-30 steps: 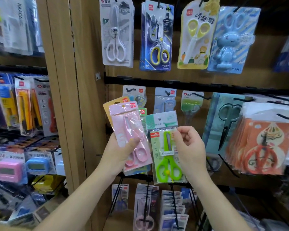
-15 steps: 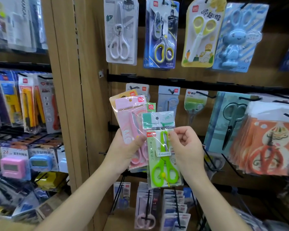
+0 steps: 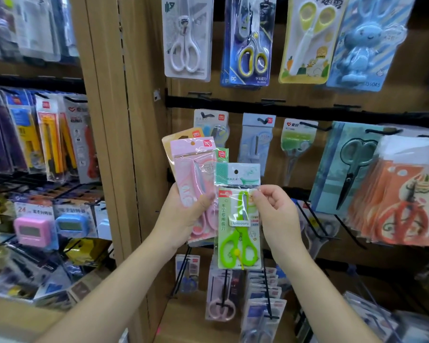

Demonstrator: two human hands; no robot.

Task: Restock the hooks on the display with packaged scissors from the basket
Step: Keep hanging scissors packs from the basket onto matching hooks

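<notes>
glossy clear plastic scissors packs [image 3: 238,216], matt wood-grain display panel [image 3: 124,120]

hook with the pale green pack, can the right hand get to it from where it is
Probably yes: the hook sits above the right hand with open space between, though that hand is pinching the green scissors pack.

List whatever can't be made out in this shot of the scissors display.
Head view:
- Basket: outside the frame.
- Packs behind the pink scissors pack in the left hand: covered by it; count and contents unclear.
- Top-row white scissors pack: its hook cut off by the upper edge.
- Small print on the green scissors pack pinched by the right hand: too small.
</notes>
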